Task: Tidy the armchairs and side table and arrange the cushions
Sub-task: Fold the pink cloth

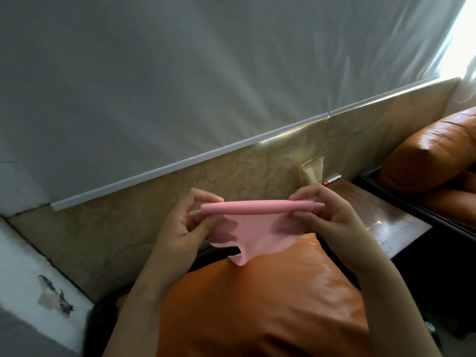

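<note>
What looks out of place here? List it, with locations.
A red-and-white pen lies loose at the side table's back edge. Beside it, a tan flap stands off the wall covering, apparently peeling.

There is one left hand, one right hand and one pink cloth. One cushion lies near. One armchair, one side table and one pen stand right.

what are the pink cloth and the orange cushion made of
Pink rolled cloth: likely thin, soft matte fabric; it rolls tight and its loose end hangs limp. Orange square cushion: leather or faux leather, glossy; light gleams on its creased skin.
</note>
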`<state>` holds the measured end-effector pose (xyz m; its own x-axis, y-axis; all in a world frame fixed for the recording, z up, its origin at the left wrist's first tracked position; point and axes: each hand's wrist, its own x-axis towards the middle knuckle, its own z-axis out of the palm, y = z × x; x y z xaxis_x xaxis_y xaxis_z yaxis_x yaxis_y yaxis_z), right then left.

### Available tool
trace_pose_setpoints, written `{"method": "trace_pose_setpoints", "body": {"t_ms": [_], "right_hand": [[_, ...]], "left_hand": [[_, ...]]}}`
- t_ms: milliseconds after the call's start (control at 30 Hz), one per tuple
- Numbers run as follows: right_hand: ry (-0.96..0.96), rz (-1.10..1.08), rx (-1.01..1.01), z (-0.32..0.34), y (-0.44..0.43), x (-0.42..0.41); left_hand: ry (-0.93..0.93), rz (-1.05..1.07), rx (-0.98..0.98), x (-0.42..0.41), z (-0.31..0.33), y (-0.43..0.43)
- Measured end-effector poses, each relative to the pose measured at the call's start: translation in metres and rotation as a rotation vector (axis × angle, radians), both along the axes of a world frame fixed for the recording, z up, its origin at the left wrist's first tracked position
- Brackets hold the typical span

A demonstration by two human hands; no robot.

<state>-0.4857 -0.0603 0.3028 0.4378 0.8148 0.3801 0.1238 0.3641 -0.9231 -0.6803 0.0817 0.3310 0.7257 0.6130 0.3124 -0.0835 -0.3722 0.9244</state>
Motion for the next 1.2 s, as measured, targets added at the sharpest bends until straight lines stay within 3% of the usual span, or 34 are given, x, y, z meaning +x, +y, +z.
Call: {"method": "trace_pose_setpoints", "body": {"t_ms": [167, 467, 600, 833, 1200], "right_hand": [[-0.021, 0.015, -0.049, 0.002, -0.002, 0.001], [0.162, 0.141, 0.025, 0.001, -0.004, 0.000], [0.194, 0.191, 0.026, -0.001, -0.005, 0.002], [0.124, 0.081, -0.002, -0.002, -0.002, 0.002], [0.054, 0.022, -0.034, -0.004, -0.004, 0.004]], "left_hand": [[-0.041, -0.020, -0.077, -0.001, -0.001, 0.000], [-0.204, -0.114, -0.261, -0.003, 0.000, -0.001], [-0.220, -0.184, -0.261, -0.008, -0.002, 0.004], [-0.145, 0.014, -0.161, -0.003, 0.003, -0.004], [-0.096, 0.026, -0.140, -0.002, 0.004, -0.006]]}}
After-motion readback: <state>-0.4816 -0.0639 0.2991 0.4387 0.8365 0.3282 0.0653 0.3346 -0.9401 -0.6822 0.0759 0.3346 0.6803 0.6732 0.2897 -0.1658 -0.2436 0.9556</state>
